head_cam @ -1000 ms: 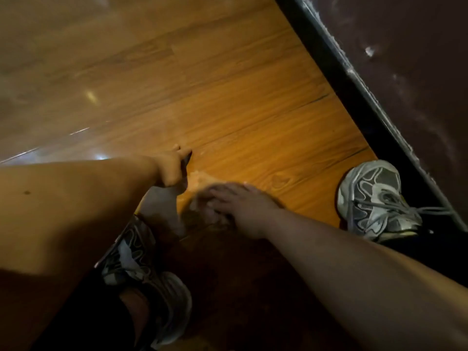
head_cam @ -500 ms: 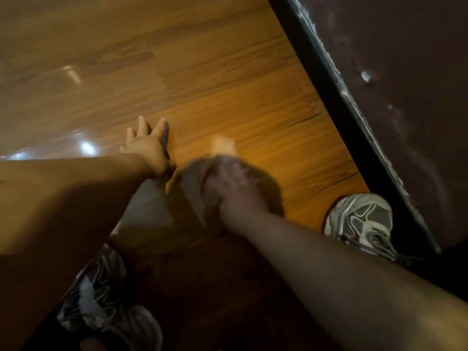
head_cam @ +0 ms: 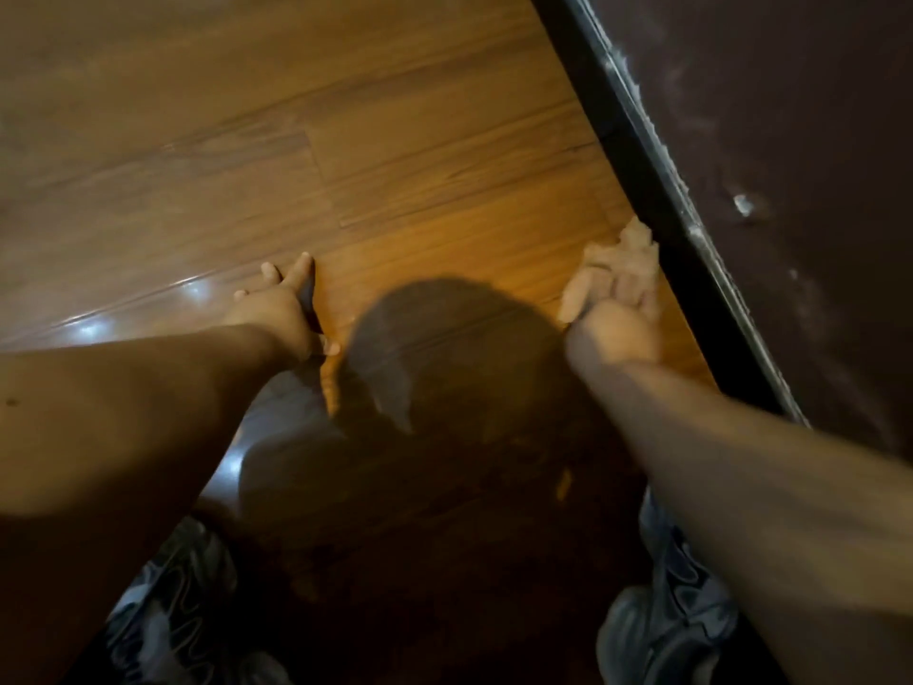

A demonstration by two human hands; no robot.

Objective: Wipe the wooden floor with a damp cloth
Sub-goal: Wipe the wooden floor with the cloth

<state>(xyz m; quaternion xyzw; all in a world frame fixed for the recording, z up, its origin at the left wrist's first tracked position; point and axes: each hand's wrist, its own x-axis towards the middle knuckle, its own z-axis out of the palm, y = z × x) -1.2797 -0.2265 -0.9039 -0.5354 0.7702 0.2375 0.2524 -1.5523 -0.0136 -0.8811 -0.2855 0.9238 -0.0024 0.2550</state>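
Your right hand (head_cam: 615, 313) lies on the cloth (head_cam: 630, 249), but blur hides whether the fingers press flat or curl round it, so I cannot tell. The cloth is pale and bunched at the right edge of the wooden floor (head_cam: 395, 140), touching or just short of the dark skirting (head_cam: 642, 155). Your left hand (head_cam: 276, 309) is spread, fingers straight, palm braced on the boards well apart from the cloth, with a rounded shadow (head_cam: 444, 348) between the two hands. Your left shoe (head_cam: 168, 615) and right shoe (head_cam: 662, 630) show at the near edge.

You look to be mid-stroke, wiping the strip along the skirting. The next move, as I judge it, calls for even pressure and a pull back along that edge, without the cloth riding up onto the skirting, while the left hand takes your weight.
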